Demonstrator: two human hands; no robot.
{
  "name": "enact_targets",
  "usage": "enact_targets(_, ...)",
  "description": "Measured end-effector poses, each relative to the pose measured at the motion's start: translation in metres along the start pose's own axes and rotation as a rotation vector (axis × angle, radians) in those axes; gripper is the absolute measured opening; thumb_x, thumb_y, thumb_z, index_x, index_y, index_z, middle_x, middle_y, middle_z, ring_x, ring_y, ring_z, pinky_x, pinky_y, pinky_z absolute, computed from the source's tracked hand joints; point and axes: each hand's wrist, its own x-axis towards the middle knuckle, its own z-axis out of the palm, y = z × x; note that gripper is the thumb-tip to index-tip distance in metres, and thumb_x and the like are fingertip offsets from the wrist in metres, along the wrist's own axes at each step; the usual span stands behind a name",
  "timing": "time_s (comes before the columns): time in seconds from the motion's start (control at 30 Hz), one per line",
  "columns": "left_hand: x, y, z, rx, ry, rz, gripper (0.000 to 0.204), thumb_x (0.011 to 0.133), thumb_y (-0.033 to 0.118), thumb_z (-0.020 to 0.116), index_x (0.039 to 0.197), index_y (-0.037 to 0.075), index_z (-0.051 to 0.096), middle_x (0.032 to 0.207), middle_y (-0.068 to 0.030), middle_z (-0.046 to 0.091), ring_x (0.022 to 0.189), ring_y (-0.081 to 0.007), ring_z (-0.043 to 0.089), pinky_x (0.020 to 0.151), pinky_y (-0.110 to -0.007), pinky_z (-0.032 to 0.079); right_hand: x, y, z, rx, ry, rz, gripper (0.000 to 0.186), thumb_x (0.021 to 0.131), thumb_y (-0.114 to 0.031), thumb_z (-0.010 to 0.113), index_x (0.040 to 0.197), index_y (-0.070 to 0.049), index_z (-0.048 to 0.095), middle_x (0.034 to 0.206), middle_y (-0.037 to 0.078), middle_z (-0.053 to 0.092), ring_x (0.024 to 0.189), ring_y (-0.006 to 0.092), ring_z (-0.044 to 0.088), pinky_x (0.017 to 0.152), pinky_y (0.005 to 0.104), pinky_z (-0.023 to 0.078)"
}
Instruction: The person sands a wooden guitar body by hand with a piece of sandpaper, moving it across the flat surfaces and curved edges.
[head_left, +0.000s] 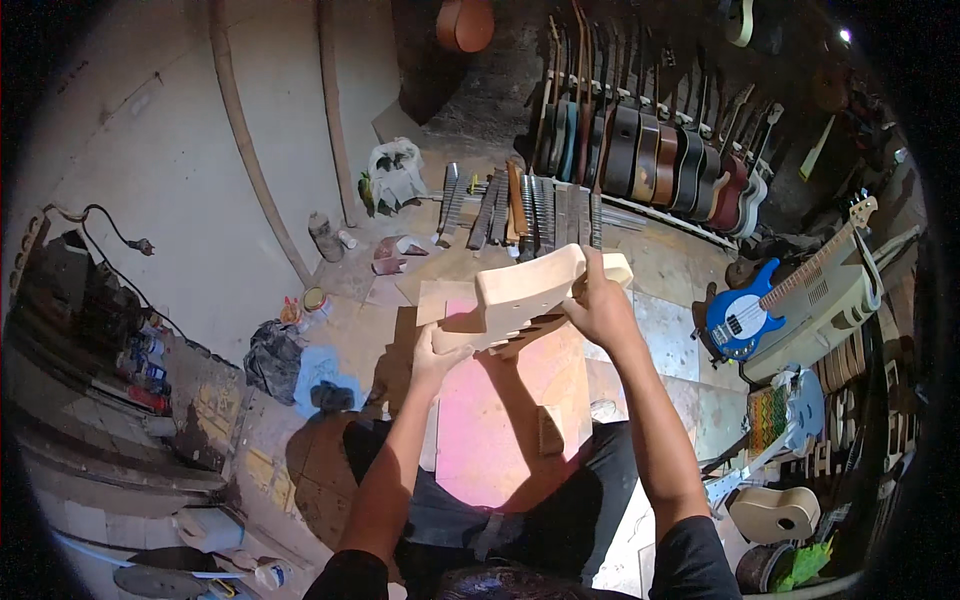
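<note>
Above the board in front of me I hold up a pale, unpainted wooden guitar body (530, 280), tilted with its edge facing me. Dark cut-outs show along its lower side. My left hand (437, 355) grips its near left end, thumb on top. My right hand (603, 308) is wrapped round the right side, some fingers hidden behind the wood. Under it lies a flat board (470, 440) with a pink-stained surface. A small brown block (550, 432) rests on the board near my right knee.
Guitar necks (540, 215) lie in a row beyond the board. A rack of guitars (650, 160) stands behind them. To the right, a blue bass guitar (740, 318) leans on a case-like box. A black bag (275, 360) and a wall (180, 180) are on the left.
</note>
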Motion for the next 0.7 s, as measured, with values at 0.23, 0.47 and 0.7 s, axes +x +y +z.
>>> enact_targets(0.23, -0.027, 0.049, 0.024, 0.056, 0.075, 0.063, 0.063, 0.074, 0.004, 0.094, 0.127, 0.002, 0.061, 0.113, -0.0089, 0.071, 0.101, -0.0179, 0.071, 0.091, -0.034, 0.060, -0.021, 0.052, -0.025, 0.340, -0.006, 0.134, 0.073, 0.083, -0.010, 0.074, 0.149, -0.002, 0.044, 0.118, 0.025, 0.072, 0.107, 0.0349, 0.074, 0.093, 0.0443, 0.058)
enact_targets(0.47, -0.049, 0.088, 0.017, 0.046, -0.021, 0.123, 0.058, 0.073, 0.008, 0.097, 0.120, 0.001, 0.062, 0.108, -0.0084, 0.071, 0.103, -0.0183, 0.071, 0.086, -0.034, 0.062, -0.063, 0.104, 0.021, 0.871, -0.213, 0.421, 0.042, 0.092, -0.015, 0.068, 0.131, 0.001, 0.063, 0.112, 0.007, 0.073, 0.099, 0.0157, 0.070, 0.081, 0.0322, 0.060)
enact_targets(0.7, -0.055, 0.080, 0.023, 0.313, -0.045, 0.363, 0.056, 0.065, 0.015, 0.100, 0.108, 0.003, 0.066, 0.104, -0.0113, 0.068, 0.095, -0.0248, 0.070, 0.084, -0.038, 0.059, -0.114, 0.138, 0.112, 1.269, -0.251, 0.688, 0.026, 0.097, -0.027, 0.070, 0.113, -0.008, 0.064, 0.087, 0.002, 0.069, 0.065, 0.0108, 0.063, 0.051, 0.0266, 0.048)
